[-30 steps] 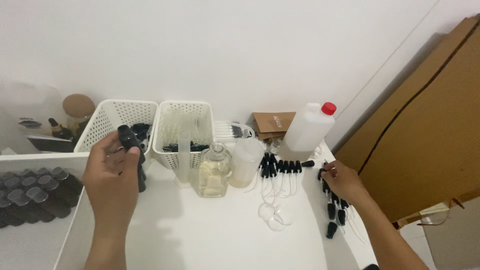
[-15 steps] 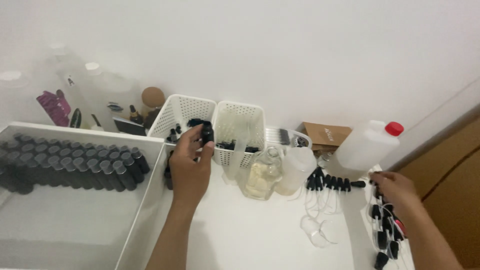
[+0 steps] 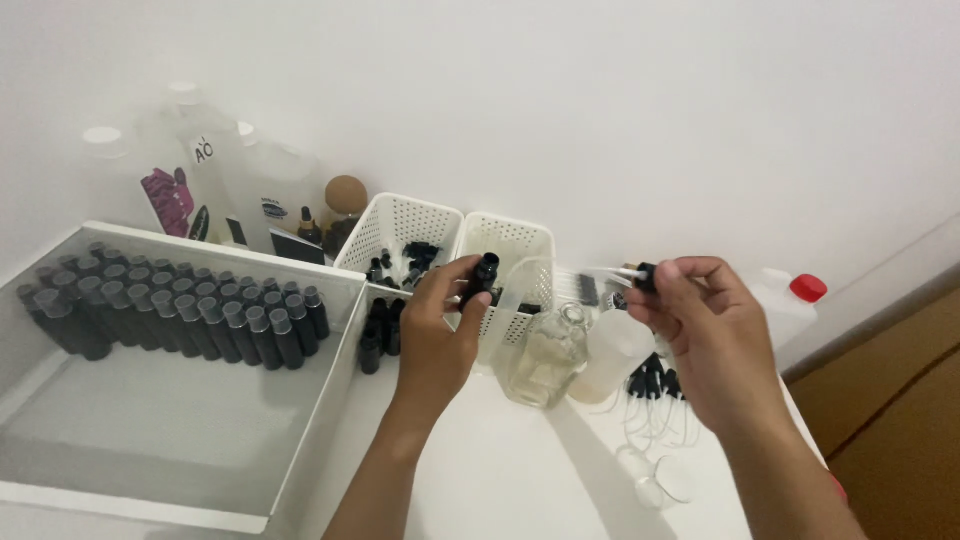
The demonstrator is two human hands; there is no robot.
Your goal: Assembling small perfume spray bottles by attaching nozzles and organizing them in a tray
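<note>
right hand (image 3: 705, 330) now raised, fingers pinching a sprayer cap (image 3: 640, 275); left hand (image 3: 440, 335) still grips a black bottle (image 3: 480, 282).

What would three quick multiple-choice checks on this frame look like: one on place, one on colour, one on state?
1. Where do the rows of small dark bottles stand?
A. in the big white tray
B. in a mesh basket
C. on the floor

2. What colour is the cap of the plastic jug at the right?
A. blue
B. red
C. green

3. What does the left hand do?
A. lies flat on the table
B. holds a small black bottle
C. grips the glass bottle

Answers: 1 A, the dark bottles line the back of the white tray. 2 B, the jug has a red cap. 3 B, the left hand pinches the black bottle upright.
</note>
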